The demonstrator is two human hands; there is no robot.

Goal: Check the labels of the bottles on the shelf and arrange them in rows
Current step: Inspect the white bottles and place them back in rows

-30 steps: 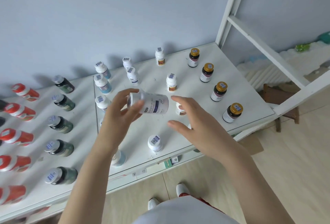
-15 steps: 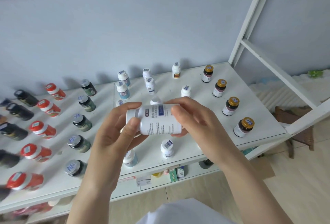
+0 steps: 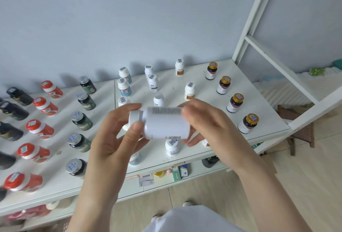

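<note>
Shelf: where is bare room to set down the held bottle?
Bare strips: between the green bottles and blue-label bottles; between the brown-label bottles and gold-cap column. Tightest at left between red bottles and black bottles. Behind the left hand, right hand and held bottle, hidden.

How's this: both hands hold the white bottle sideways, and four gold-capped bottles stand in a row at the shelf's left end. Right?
Wrong end: the head view shows the gold-capped bottles rowed at the right end of the shelf. The rest holds.
</note>
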